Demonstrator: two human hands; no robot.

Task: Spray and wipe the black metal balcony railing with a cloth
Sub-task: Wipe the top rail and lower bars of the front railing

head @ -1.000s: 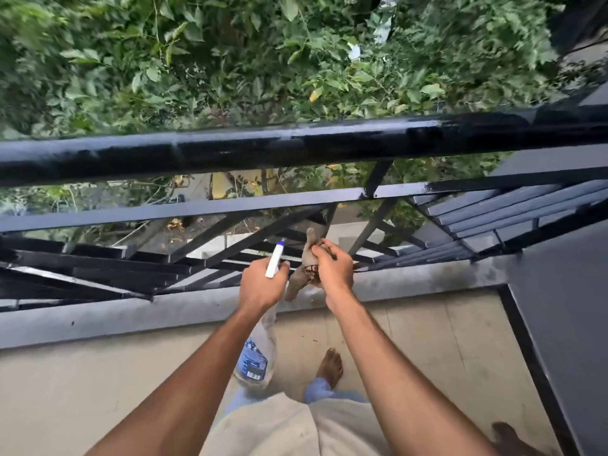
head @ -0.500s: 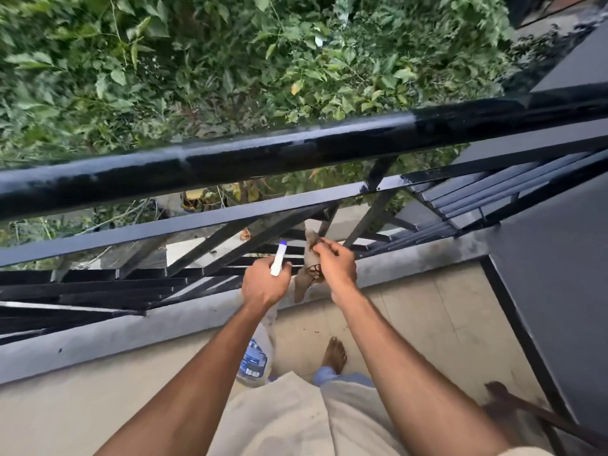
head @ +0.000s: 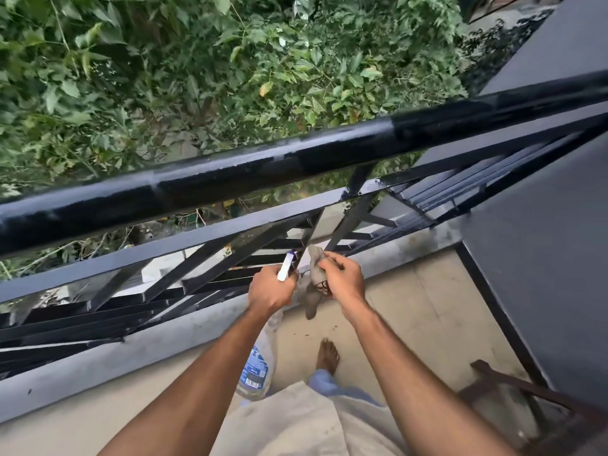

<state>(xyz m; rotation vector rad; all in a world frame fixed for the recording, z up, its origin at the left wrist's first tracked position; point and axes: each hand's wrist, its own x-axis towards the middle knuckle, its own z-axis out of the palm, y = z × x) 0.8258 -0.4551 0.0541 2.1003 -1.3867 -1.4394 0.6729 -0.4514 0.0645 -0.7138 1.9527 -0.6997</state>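
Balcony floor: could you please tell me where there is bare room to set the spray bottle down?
Free: beige floor tiles between the bare foot, grey concrete kerb and dark grey wall; also tiles below the kerb at far left. Crowded: the brown wooden chair frame corner.

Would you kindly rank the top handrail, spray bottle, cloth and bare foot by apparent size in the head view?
Largest: top handrail.
Next: spray bottle, partly behind the left hand.
Then cloth and bare foot: alike, unranked.

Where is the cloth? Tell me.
Head view, just right of centre: the cloth hangs from the right hand, beside the spray bottle in the left hand, by the lower bars of the railing.
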